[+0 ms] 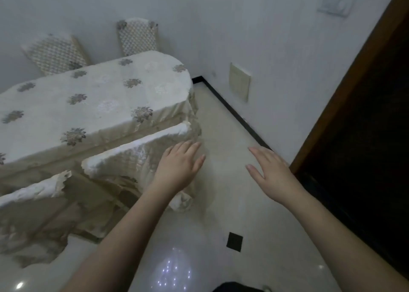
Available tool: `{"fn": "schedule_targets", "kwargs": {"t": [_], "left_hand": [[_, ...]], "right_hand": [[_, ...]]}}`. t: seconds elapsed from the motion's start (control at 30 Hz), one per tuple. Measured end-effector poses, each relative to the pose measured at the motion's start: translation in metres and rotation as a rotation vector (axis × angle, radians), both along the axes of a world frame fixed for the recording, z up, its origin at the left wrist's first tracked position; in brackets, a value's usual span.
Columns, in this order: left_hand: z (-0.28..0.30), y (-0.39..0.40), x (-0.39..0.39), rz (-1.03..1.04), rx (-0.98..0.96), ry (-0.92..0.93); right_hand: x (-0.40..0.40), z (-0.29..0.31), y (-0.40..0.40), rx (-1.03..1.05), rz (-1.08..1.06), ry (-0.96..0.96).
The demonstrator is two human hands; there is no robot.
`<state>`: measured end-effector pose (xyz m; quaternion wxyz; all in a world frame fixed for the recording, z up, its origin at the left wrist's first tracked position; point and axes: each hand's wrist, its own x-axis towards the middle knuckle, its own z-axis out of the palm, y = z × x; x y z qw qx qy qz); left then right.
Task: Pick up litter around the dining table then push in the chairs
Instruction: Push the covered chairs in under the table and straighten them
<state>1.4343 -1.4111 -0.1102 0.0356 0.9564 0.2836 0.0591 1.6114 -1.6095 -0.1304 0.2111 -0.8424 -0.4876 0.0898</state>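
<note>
We see the nearest chair [137,156] at centre left of the frame, its fabric-covered back tucked close against the near edge of the dining table [93,101]. A second covered chair [33,192] sits at lower left, also close to the table's near side. Two more chairs stand on the far side against the wall, one at upper left [55,53] and one a little right of it [137,37]. The table wears a pale cloth with grey flower patterns and fills the left half of the frame.

Our left hand [179,168] is flat and spread, fingers extended, grasping nothing; it lies over the right end of the nearest chair's back, though we cannot tell whether it touches the fabric. Our right hand [270,170] hovers at centre right over the floor, palm down, fingers loose and apart, empty as well.

The glossy pale floor [221,203] carries a small dark square inlay [234,242] at lower centre. A dark doorway [365,137] with a brown frame fills the right side. On the white wall, a cream panel [240,85] sits low and a switch plate [335,4] sits at upper right.
</note>
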Motion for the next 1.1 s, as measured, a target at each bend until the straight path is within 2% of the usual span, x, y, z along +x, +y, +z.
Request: {"fn": "schedule_targets", "kwargs": {"t": [0.13,0.23,0.37,0.47,0.63,1.1], "left_hand": [[-0.005,-0.031,0.05,-0.018,-0.014,-0.06],[-0.005,-0.053,0.079,-0.024,-0.011,-0.096],[0.006,-0.08,0.116,-0.085,0.043,-0.155],[0.009,-0.081,0.137,-0.07,0.053,-0.123],[0.004,-0.056,0.161,-0.057,0.035,-0.009],[0.009,0.106,0.239,0.011,0.098,-0.111]], "right_hand": [[0.051,-0.008,-0.053,0.008,-0.121,0.064],[0.082,-0.011,-0.076,0.016,-0.131,0.05],[0.107,-0.01,-0.083,-0.009,-0.133,0.022],[0.121,-0.005,-0.075,0.005,-0.147,-0.062],[0.142,0.001,-0.039,0.003,-0.156,-0.123],[0.231,0.019,0.117,-0.083,-0.092,-0.236]]}}
